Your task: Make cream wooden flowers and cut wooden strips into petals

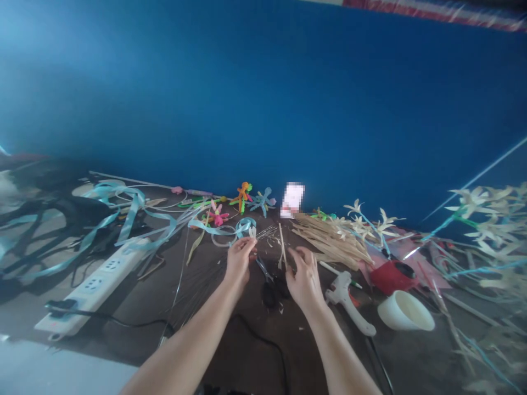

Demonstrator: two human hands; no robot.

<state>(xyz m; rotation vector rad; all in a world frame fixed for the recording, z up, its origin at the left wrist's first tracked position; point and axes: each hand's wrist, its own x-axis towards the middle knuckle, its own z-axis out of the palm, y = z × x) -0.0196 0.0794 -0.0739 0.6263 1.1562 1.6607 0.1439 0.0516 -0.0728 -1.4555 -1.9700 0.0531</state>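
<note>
My left hand (pixel 239 259) is closed in a pinch on a small pale piece joined to a light blue ribbon (pixel 242 226) that curls off to the left. My right hand (pixel 303 274) rests on the dark table with fingers curled around a thin tan straw strip (pixel 282 244) that stands nearly upright. Black-handled scissors (pixel 267 281) lie between the two hands. A pile of tan straw strips (pixel 329 238) lies just beyond my right hand.
A white glue gun (pixel 348 299), a white bowl (pixel 405 312) and a red container (pixel 389 277) sit to the right. A white power strip (pixel 96 282) lies at left amid blue ribbons. Coloured pipe-cleaner figures (pixel 244 197) and straw flowers (pixel 486 211) line the blue wall.
</note>
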